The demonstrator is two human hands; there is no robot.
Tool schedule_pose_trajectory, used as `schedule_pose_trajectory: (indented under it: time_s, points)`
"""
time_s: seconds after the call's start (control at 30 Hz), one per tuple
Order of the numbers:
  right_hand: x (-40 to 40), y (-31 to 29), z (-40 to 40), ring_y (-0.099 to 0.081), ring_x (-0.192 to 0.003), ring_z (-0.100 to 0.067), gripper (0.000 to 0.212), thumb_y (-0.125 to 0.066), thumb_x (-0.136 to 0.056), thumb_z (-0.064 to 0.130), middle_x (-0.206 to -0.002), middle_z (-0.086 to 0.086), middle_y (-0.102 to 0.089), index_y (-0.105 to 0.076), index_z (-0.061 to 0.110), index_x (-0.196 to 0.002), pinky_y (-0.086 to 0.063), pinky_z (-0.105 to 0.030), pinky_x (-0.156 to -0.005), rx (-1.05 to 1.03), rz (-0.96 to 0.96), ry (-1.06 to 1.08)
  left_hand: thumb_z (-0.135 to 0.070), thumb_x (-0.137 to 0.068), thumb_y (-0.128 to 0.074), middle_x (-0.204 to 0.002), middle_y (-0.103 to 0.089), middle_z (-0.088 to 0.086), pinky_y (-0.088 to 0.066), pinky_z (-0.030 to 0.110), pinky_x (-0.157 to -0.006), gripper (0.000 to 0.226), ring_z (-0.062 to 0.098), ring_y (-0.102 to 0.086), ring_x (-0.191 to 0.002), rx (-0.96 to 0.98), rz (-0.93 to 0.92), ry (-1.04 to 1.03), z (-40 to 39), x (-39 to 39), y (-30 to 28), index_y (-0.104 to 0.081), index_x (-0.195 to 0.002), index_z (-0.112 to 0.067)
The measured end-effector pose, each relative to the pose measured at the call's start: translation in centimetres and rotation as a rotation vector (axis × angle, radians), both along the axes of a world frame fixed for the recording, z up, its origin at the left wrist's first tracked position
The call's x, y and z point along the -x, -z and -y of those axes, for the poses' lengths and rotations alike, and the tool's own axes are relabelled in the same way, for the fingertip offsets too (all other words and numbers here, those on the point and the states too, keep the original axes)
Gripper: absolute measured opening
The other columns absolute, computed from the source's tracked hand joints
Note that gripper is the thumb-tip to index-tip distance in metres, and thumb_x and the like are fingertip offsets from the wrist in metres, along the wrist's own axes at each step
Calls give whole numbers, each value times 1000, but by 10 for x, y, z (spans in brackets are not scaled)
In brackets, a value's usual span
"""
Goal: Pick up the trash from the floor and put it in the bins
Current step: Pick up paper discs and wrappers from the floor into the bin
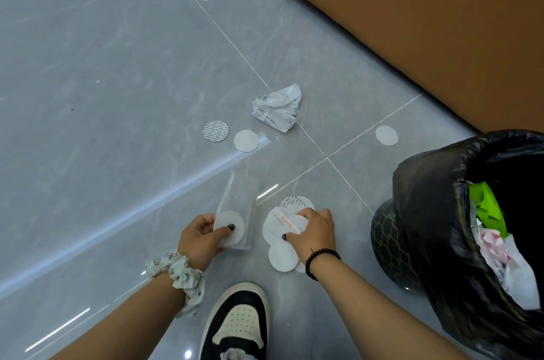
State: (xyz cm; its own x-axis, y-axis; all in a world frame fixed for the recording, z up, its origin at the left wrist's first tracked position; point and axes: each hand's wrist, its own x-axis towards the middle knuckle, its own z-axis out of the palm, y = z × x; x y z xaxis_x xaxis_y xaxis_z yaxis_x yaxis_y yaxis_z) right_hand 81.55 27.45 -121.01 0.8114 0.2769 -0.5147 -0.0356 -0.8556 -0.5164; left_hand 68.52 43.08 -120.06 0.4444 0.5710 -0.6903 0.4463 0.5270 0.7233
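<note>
Down low, left hand (pixel 203 231) fingers pinch a white disc (pixel 229 228), right hand (pixel 315 230) fingers clutch several discs (pixel 281 253).

- The scene was bright and evenly lit, with soft, faint shadows.
- Glare streaked the glossy floor tiles (pixel 103 71) in a pale band running left of the left hand (pixel 200 234), with small white highlights just ahead of the right hand (pixel 315 231).
- Wide-angle distortion bent the tile joints toward the edges.
- Focus was sharp around both hands, softening slightly at the corners.
</note>
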Motion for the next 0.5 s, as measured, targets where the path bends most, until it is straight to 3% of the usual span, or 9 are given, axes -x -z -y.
schedule_pose_trajectory:
  time_s: [0.13,0.23,0.33,0.5]
  points:
    - [3,-8,12,-54,-80,-13,20,-73,-78,11,-99,2,-50,-55,20,-78,-42,-15,-65,-141,-30,99,4,-79,-68,-88,-68,14,-53,49,-84,18,34,-64,-88,22,9,16,5,1,-2,-61,-91,-8]
    - [4,-19,19,-56,-69,-7,15,-71,-81,14,-83,4,-62,-57,18,-77,-40,-6,-49,-269,-83,210,6,-80,-65,-87,-67,14,-53,44,-77,17,31,-63,-83,42,29,10,7,-1,-8,-60,-90,-8]
    - [3,-33,26,-56,-69,-1,14,-70,-82,14,-81,7,-63,-58,20,-79,-41,-7,-49,-357,-79,299,4,-82,-64,-86,-67,11,-54,31,-64,17,24,-63,-78,69,64,11,10,-5,-16,-61,-94,-8]
    - [8,-53,25,-61,-76,-9,12,-69,-83,11,-88,1,-67,-63,18,-92,-48,-16,-58,-582,-220,422,0,-83,-64,-81,-72,7,-55,24,-55,16,18,-68,-72,119,134,41,20,-14,-29,-63,-98,-7]
